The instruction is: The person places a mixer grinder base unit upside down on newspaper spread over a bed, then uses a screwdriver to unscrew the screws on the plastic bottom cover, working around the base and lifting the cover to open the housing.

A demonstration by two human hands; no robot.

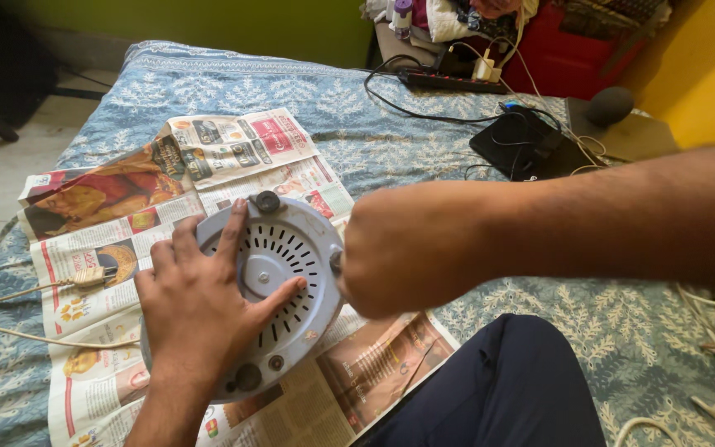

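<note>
A round grey appliance base (291, 248) with vent slots and black rubber feet lies bottom-up on spread newspaper (109, 248) on a bed. My left hand (200, 298) presses flat on it, fingers spread over the vents. My right hand (407, 252) is closed into a fist at the base's right edge, by one of the feet; what it holds is hidden behind the fist. A white cord with a plug (84, 277) runs off to the left from under the base.
A blue patterned bedsheet (357, 124) covers the bed. At the back lie a black power strip (448, 80) with cables, a black flat device (523, 145) and a red box (573, 50). White cables (713, 331) trail at the right. My dark-trousered knee (506, 381) is in front.
</note>
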